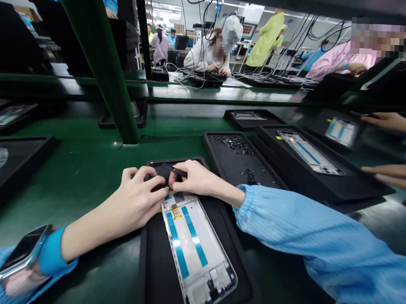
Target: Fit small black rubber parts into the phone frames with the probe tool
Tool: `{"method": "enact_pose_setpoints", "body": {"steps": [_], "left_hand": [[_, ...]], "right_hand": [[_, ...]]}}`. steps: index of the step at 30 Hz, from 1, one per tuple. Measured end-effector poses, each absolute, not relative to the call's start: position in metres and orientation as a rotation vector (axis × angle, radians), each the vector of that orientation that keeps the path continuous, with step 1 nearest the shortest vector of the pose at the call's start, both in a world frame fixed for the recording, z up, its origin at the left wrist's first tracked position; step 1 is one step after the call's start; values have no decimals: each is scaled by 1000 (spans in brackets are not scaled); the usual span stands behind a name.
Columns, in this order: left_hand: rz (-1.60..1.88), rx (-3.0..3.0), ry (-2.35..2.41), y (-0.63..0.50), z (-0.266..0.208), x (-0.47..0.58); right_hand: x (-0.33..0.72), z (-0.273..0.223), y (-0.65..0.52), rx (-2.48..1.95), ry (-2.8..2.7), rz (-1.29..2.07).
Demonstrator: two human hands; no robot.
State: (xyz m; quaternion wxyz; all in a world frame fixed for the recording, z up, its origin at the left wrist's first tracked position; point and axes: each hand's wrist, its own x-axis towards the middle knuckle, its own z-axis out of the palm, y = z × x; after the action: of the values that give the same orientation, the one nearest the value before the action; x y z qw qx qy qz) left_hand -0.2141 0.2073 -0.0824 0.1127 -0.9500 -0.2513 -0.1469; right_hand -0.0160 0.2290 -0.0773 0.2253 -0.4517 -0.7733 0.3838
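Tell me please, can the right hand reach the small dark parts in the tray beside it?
Probably yes: the tray lies close to the right hand, and nothing covers the larger heap of small dark parts. However, the hand holds a black tool, which may hinder picking.

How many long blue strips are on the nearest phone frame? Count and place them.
2 on the phone frame: the left strip near its left edge, the right strip mid-frame. The left hand may hide more.
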Motion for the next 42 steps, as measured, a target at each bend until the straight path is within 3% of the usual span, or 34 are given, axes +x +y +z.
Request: {"method": "enact_pose_setpoints", "body": {"steps": [7, 11, 14, 21, 42], "left_hand": [[-590, -2986, -715, 214, -87, -219], [-757, -3079, -822, 216, -92, -221], [-842, -3109, -886, 216, -93, -221], [-866, -3124, -917, 217, -93, -219], [-878, -3104, -925, 217, -94, -218]], "right_hand": [[-10, -83, 223, -1066, -1704, 732], [-11, -86, 217, -1145, -1537, 925], [-12, -87, 216, -1055, -1572, 1098], [-14, -89, 215, -965, -1620, 1105], [-14, -93, 214, -898, -1850, 886]]}}
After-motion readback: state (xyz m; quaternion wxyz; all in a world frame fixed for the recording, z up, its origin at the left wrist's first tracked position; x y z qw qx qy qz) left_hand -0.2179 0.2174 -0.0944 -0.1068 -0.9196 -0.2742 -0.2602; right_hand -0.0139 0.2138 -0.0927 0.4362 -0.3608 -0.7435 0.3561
